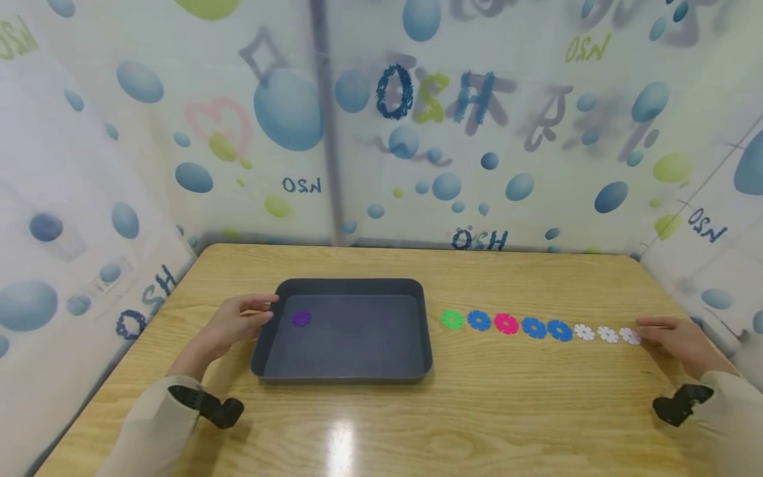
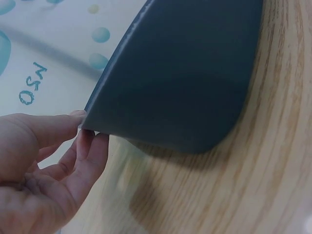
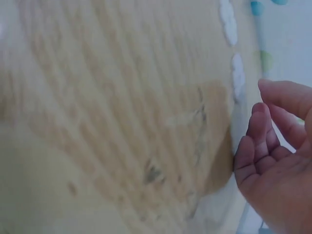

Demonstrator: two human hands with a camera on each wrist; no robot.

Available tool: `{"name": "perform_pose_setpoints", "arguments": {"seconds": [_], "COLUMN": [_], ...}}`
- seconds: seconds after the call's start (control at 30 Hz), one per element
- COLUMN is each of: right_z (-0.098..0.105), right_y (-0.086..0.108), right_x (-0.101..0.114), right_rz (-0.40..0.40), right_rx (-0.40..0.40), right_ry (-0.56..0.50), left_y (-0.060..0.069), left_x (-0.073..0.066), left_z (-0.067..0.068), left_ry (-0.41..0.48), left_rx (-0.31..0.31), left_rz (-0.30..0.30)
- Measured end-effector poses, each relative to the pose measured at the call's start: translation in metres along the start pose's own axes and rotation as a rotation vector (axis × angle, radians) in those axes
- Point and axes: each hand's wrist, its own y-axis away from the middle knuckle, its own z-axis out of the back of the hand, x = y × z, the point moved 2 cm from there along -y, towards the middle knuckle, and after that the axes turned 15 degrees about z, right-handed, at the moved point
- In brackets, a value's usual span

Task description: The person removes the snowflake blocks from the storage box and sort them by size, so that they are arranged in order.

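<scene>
My left hand (image 1: pixel 238 321) grips the left wall of a dark grey rectangular tray (image 1: pixel 342 381). In the left wrist view, the thumb lies on the rim and the fingers touch the outside. Inside the tray, toward its upper left, lies a purple flower-shaped disc (image 1: pixel 301 318). My right hand (image 1: pixel 673 338) is at the right end of a row of notched discs, its fingers loosely bent beside the last white disc (image 1: pixel 629 336). The right wrist view shows nothing between the fingertips; whether they touch that disc, I cannot tell.
Right of the tray, the row runs from a green disc (image 1: pixel 452 320) through blue ones and a pink disc (image 1: pixel 506 323) to white ones. All lie flat on the wooden table (image 1: pixel 477 411). A patterned curtain (image 1: pixel 381 165) hangs behind and along both sides.
</scene>
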Motion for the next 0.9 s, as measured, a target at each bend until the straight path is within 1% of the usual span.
{"name": "perform_pose_setpoints", "arguments": {"seconds": [0.07, 0.13, 0.23, 0.4, 0.63, 0.73, 0.9], "right_z": [0.0, -0.001, -0.004, -0.014, -0.043, -0.059, -0.091], "right_y": [0.0, -0.002, -0.006, -0.018, -0.031, -0.035, -0.041], "right_x": [0.005, 0.014, 0.033, 0.071, 0.135, 0.161, 0.203], "right_rz": [-0.016, -0.012, 0.05, 0.173, 0.356, 0.434, 0.564], "right_rx": [-0.003, 0.006, 0.034, 0.042, 0.091, 0.123, 0.2], "right_ry": [-0.032, -0.024, 0.009, 0.033, 0.019, -0.021, -0.084], "left_y": [0.0, 0.0, -0.001, -0.001, -0.001, -0.001, -0.001], "left_x": [0.0, 0.0, 0.0, 0.001, 0.002, 0.002, 0.002], "left_z": [0.0, 0.0, 0.0, 0.0, 0.001, 0.001, 0.001], "left_ry": [-0.002, 0.0, 0.007, 0.014, 0.019, 0.02, 0.025], "left_rx": [-0.001, -0.002, -0.003, -0.001, 0.002, 0.002, 0.002], "left_rz": [-0.002, -0.008, -0.01, -0.01, -0.011, -0.013, -0.015]}}
